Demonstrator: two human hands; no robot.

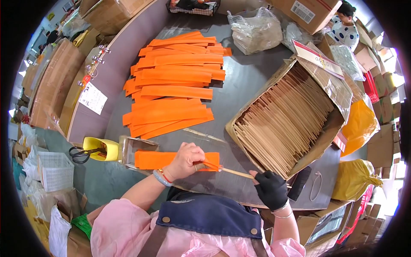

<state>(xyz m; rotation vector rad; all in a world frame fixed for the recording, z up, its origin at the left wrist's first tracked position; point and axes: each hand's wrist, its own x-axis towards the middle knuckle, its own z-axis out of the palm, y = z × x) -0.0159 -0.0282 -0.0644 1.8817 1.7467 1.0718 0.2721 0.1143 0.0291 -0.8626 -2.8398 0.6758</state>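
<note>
My left hand (187,160), bare and with bands at the wrist, pinches a folded piece of orange strip (211,164) at the tip of a thin wooden stick (236,172). My right hand (272,189), in a black glove that leaves the fingertips bare, grips that stick farther along. Under and beside my left hand lies a flat stack of orange strips (150,159) at the table's near edge. A large overlapping pile of orange strips (171,81) spreads beyond it. Close to my right hand, a tilted cardboard box (242,150) holds many wooden sticks (284,122).
At the near left edge hangs a yellow holder (110,150) with black-handled scissors (80,155), beside a small open box (136,145). A clear bag (255,32) lies at the back. Near my right hand is a black object (300,183). Another person (345,32) is at far right.
</note>
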